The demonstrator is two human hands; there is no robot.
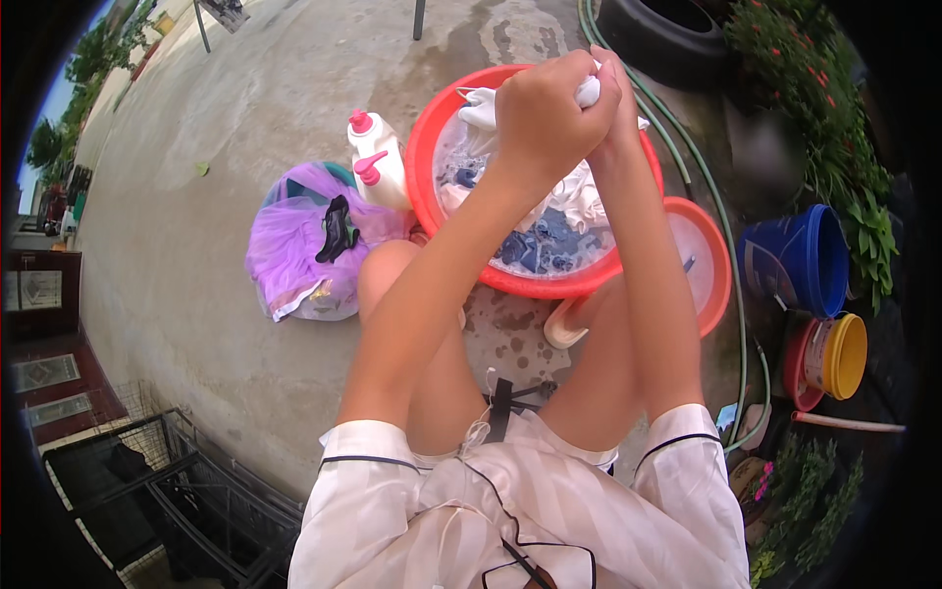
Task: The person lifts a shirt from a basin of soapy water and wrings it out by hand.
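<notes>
My left hand (549, 108) and my right hand (615, 118) are closed together around a bunched white cloth (589, 90), held over the far part of a large red basin (425, 157); much of the cloth is hidden by my fingers. Below them, soapy water holds white garments (579, 201) and blue-grey fabric (535, 245). Just left of the basin stands a white bottle (383, 187) with pink pump tops. My forearms reach up from the lower edge, one on each side of the basin's near part.
Left, purple mesh fabric (289, 250) covers a teal tub. Right are a smaller red basin (716, 275), blue bucket (795, 265), yellow bucket (842, 353) and green hose (731, 280). A black tire (662, 39) lies at top right, plants (805, 79) beside it; a metal frame (177, 461) sits lower left.
</notes>
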